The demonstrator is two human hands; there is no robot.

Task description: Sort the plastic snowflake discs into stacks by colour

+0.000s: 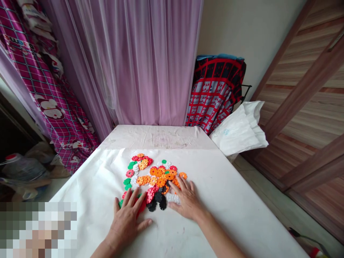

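Observation:
Flat flower-shaped discs lie in a loose pile on the white table cover. Orange discs [161, 173] are heaped in the middle, black discs [159, 197] at the near side, green discs [127, 182] along the left, and white discs [172, 198] beside my right hand. My left hand [128, 215] rests with fingers spread over red and green discs at the pile's near left. My right hand [185, 199] lies on the pile's right side, fingers apart over orange, black and white discs. What is under the fingers is partly hidden.
The table [228, 200] has a cream cover. A white bag [239, 130] stands at its far right corner, near red-and-black checked cloth [212, 93]. Purple curtains [158, 64] hang behind. A plastic bottle [24, 166] is at the left. Wooden doors [303, 125] are at the right.

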